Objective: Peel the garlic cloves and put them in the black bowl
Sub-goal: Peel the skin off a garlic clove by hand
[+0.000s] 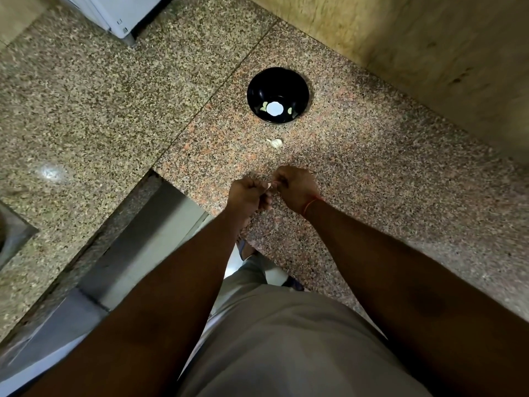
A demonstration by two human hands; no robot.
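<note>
We are working a garlic clove (269, 185) between both hands, just above the near part of the granite counter (372, 167). Our left hand (248, 194) is curling its fingers round one end, and our right hand (294, 186) is pinching the other, so both are grasping the clove. We judge the peeling step is under way; how much skin is off is too small to tell. Beyond our hands, unpeeled garlic (275, 143) is lying near the black bowl (277, 81), which is holding a few pale pieces. Next we are needing to strip the skin, then reach forward to the bowl.
</note>
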